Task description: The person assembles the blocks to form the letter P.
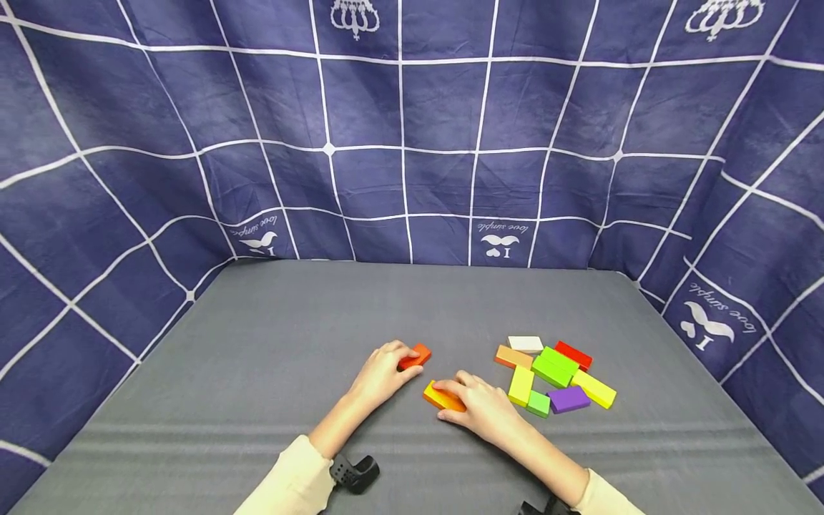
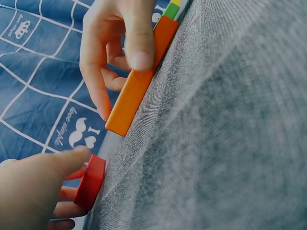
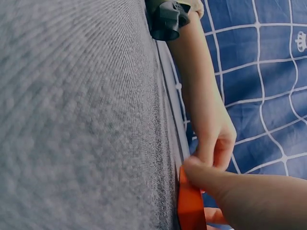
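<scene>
On the grey cloth, left of centre, my left hand (image 1: pixel 383 373) pinches a red block (image 1: pixel 421 352) between thumb and fingers. In the left wrist view that red block (image 2: pixel 92 184) stands close to the cloth. Slightly nearer and to the right, my right hand (image 1: pixel 481 409) grips a long orange block (image 1: pixel 444 398), thumb on the near side and fingers over the far side. The orange block (image 2: pixel 125 106) lies along the cloth in the left wrist view. A short gap separates the two held blocks.
Right of my right hand lies a loose cluster of blocks: white (image 1: pixel 526 344), light orange (image 1: pixel 513 357), red (image 1: pixel 574 354), several green (image 1: pixel 556 367), yellow (image 1: pixel 521 385) and purple (image 1: pixel 569 399). A blue checked curtain (image 1: pixel 438 179) hangs around the grey table (image 1: pixel 309 307).
</scene>
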`<state>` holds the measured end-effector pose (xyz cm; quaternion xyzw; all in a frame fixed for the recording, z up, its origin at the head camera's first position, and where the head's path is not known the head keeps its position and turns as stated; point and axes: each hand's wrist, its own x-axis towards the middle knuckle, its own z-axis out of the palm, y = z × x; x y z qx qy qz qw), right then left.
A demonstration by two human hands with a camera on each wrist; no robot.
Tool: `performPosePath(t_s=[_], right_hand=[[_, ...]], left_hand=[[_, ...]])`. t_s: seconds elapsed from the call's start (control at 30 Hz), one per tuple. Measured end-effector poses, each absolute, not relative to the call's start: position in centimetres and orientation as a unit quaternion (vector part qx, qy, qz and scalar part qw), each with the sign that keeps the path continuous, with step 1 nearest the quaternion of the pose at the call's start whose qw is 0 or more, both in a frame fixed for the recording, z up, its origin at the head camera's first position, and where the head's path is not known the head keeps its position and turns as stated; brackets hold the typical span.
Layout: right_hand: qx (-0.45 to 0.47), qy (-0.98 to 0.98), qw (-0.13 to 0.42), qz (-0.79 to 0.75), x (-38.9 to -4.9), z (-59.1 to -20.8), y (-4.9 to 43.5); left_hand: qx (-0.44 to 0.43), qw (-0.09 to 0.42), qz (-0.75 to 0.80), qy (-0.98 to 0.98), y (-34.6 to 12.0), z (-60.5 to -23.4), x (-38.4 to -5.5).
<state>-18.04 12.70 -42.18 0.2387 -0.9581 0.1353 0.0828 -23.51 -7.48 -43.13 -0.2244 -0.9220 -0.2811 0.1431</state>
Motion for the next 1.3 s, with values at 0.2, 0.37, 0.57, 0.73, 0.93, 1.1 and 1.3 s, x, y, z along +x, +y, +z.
performPosePath(t_s=[0.2,0.37,0.57,0.73,0.93,1.1,1.3], right_hand=[[0.254,-0.945,0.031,0.203,-18.0,-42.0,12.9],[0.285,-0.919,-0.014,0.27,-18.2,-41.9,13.0],[0.28,-0.887,-0.089,0.357,-18.2,-42.0,13.0],[0.268,-0.871,-0.102,0.399,-18.0,-42.2,12.7],[0.233,-0.872,-0.062,0.425,-17.4,-43.0,12.1],[0.225,-0.879,-0.022,0.419,-17.1,-43.4,11.7],[0.215,-0.875,-0.017,0.434,-17.2,-43.5,11.7]], left_hand=[[-0.244,0.108,-0.349,-0.898,-7.5,-43.3,-23.6],[-0.27,0.062,-0.378,-0.883,-7.6,-43.4,-23.6],[-0.3,0.003,-0.397,-0.867,-7.5,-43.5,-23.3],[-0.309,-0.016,-0.4,-0.863,-7.4,-43.5,-23.1],[-0.307,-0.022,-0.406,-0.861,-7.3,-43.5,-22.9],[-0.302,-0.014,-0.418,-0.857,-7.2,-43.5,-22.9],[-0.305,0.003,-0.415,-0.857,-7.3,-43.6,-23.1]])
